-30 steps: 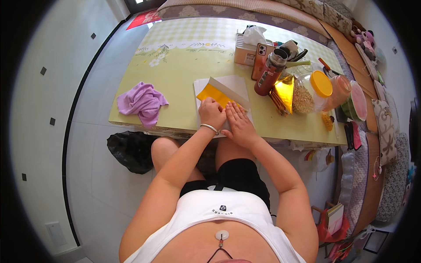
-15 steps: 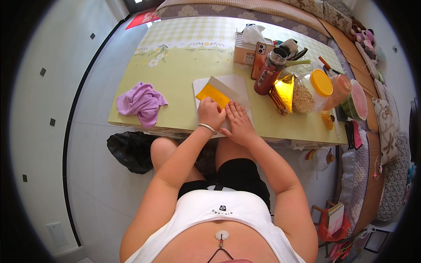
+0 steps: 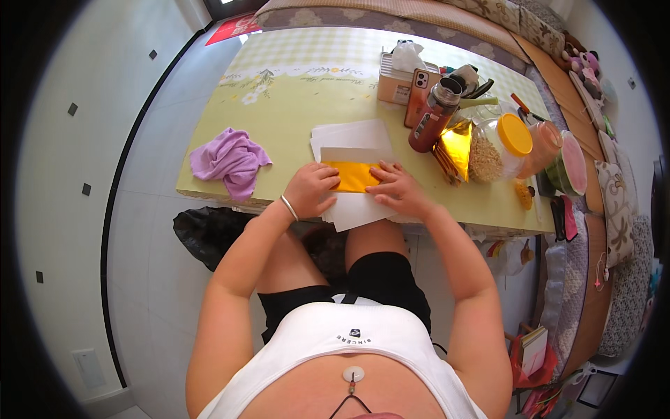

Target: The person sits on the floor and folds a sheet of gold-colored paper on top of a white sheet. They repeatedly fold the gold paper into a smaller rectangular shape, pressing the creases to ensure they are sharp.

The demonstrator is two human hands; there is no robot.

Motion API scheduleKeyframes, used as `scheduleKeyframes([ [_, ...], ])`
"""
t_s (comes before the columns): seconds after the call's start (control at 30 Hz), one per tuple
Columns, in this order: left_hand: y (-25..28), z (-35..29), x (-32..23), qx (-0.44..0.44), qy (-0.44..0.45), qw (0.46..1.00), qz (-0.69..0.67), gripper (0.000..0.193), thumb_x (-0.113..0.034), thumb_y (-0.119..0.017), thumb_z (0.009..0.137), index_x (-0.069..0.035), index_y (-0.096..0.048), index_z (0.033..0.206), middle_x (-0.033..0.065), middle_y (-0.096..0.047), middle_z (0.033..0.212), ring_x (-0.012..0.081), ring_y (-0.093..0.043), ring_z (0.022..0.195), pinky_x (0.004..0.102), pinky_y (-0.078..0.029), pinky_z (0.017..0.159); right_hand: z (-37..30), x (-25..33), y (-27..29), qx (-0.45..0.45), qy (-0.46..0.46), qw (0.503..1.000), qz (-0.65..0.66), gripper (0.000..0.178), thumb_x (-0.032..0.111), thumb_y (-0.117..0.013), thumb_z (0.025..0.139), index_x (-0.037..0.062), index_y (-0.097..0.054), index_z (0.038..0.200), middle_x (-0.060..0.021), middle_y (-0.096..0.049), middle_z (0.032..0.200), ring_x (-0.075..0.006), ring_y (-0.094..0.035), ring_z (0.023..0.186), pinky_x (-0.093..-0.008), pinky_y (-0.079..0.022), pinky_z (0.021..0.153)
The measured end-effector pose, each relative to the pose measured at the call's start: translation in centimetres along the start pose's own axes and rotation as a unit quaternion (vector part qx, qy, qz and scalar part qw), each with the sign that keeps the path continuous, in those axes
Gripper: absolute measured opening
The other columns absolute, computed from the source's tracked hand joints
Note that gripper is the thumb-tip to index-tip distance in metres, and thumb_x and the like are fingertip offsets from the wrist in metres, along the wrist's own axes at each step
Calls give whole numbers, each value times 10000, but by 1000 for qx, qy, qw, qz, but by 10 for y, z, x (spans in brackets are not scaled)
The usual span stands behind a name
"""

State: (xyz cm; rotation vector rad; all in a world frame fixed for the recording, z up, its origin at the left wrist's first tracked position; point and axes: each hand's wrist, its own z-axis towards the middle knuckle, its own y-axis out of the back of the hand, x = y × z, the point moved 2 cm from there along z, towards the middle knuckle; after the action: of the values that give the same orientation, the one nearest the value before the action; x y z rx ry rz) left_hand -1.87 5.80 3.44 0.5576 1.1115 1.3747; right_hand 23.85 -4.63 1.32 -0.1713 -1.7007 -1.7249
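A sheet of gold foil paper, its back pale grey, lies folded over a stack of white paper at the table's near edge. The gold shows as a level band across the middle, with a strip of pale grey above it. My left hand, a silver bangle at its wrist, has its bent fingers on the band's left end. Opposite it, my right hand holds down the right end with bent fingers. Below the gold, a white part reaches past the table edge toward my lap. The palms hide both ends of the band.
A crumpled purple cloth lies left on the table. To the right stand a dark red flask, a phone, a tissue box, folded gold foil, a yellow-lidded jar and a cut watermelon.
The gold paper has turned from slanting to level with the table edge. My hands have moved apart, from close together on it to its two ends.
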Motion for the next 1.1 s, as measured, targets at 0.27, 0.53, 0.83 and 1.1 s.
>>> scheduleKeyframes([
  [0.27, -2, -14, -35, -47, 15, 998, -28, 328, -105, -721, 667, -38, -667, 984, 129, -657, 1028, 338, -617, 964, 433, -506, 874, 14, 42, -17, -163, -13, 986, -13, 165, 161, -718, 808, 40, -649, 897, -144, -639, 1091, -376, -598, 1103, -442, -511, 908],
  [0.53, -18, -24, -1, -78, 138, 974, -161, 178, -17, -681, 744, -3, -682, 922, 148, -671, 1016, 339, -630, 958, 403, -530, 836, 26, 67, -39, -268, -50, 958, -86, 207, 187, -789, 723, 61, -644, 799, -124, -598, 940, -339, -580, 905, -428, -498, 809],
  [0.83, -32, -10, 13, -155, 265, 951, -34, 166, -188, -775, 747, -50, -683, 748, 113, -634, 899, 311, -571, 929, 418, -470, 840, 34, 61, -54, -326, -149, 929, -91, 164, 173, -762, 757, 51, -654, 743, -106, -603, 966, -319, -567, 980, -428, -499, 830],
  [1.1, -35, -9, 10, -153, 290, 944, -19, 192, -187, -798, 692, -53, -663, 720, 108, -618, 879, 311, -565, 927, 419, -473, 840, 36, 67, -53, -321, -147, 929, -107, 158, 153, -745, 756, 86, -716, 896, -107, -596, 973, -320, -564, 978, -431, -498, 841],
])
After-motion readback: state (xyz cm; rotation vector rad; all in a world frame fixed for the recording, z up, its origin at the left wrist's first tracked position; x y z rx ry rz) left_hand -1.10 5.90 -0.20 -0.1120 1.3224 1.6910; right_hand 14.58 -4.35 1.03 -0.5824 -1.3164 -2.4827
